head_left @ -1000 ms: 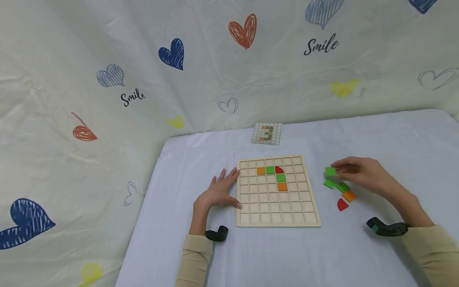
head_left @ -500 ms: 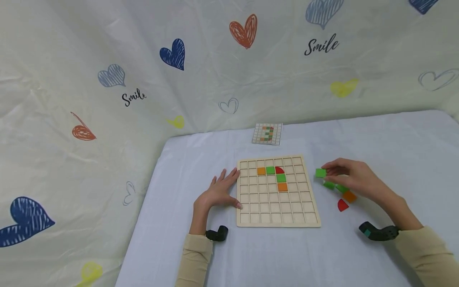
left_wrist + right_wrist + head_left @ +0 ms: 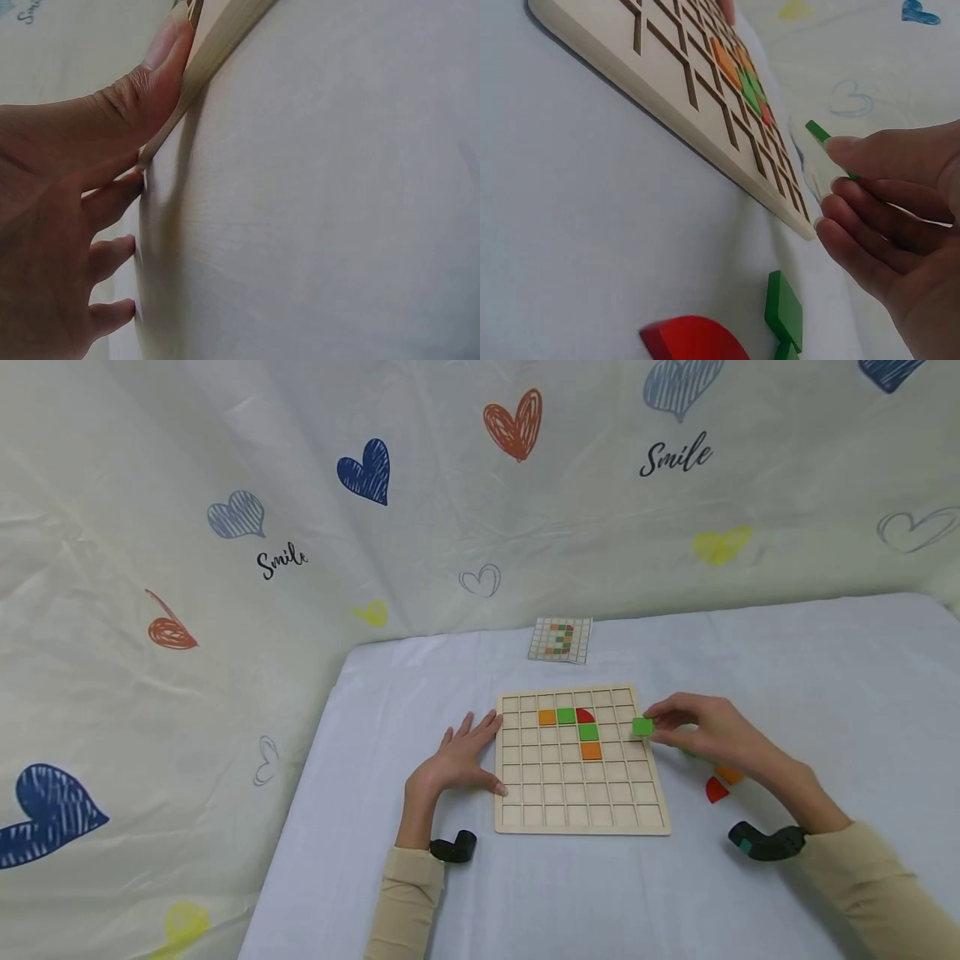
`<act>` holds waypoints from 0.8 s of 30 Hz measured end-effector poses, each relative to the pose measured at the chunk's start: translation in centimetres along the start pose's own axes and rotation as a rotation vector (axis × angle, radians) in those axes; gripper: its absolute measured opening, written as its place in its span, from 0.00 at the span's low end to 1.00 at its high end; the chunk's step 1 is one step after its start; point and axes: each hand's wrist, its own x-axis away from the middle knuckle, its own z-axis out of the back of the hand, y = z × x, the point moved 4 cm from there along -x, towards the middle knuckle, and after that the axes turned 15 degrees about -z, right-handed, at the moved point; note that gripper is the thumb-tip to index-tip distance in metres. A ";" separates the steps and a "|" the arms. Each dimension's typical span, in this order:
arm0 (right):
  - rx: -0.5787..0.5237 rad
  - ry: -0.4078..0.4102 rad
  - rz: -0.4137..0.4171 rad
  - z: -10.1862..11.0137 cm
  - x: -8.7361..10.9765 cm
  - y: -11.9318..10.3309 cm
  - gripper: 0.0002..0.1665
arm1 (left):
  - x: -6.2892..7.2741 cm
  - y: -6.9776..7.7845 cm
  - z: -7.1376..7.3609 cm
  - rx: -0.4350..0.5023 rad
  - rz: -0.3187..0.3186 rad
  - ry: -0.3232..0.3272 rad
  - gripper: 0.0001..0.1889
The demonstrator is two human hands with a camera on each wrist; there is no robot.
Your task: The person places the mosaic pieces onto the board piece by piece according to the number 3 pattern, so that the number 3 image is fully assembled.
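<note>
A wooden grid board [image 3: 543, 793] lies on the table, with orange, green and red tiles set in some of its squares. My left hand [image 3: 456, 762] rests at the board's left edge, fingers spread and fairly straight, thumb on the rim; in the left wrist view the thumb [image 3: 161, 67] lies along the wooden edge. Between thumb and fingers my right hand [image 3: 708, 727] pinches a green square tile [image 3: 642, 727], which overlaps the board's right edge in the head view. In the right wrist view that green tile [image 3: 817, 131] is seen nearly edge-on.
Right of the board lie a red quarter-round tile [image 3: 717, 790], an orange tile [image 3: 729, 774] and green tiles [image 3: 784, 311], partly hidden under the right hand in the head view. Behind the board is a card [image 3: 560, 640] printed with a coloured grid pattern.
My right hand has carried the green tile leftward from beside the loose tiles to the board's right edge. My left hand has stayed in place.
</note>
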 end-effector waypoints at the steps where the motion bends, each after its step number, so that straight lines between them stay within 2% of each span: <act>1: 0.005 -0.006 0.008 -0.1 -0.1 -0.2 0.19 | 0.0 0.0 0.0 -0.003 0.000 -0.001 0.63; 16: -0.024 -0.086 0.119 -1.9 -1.2 -3.5 0.16 | 0.3 0.2 0.3 0.020 -0.001 0.006 0.62; 24: -0.007 -0.149 0.112 -3.6 -2.0 -4.2 0.16 | 0.1 0.4 0.2 0.021 0.000 0.002 0.62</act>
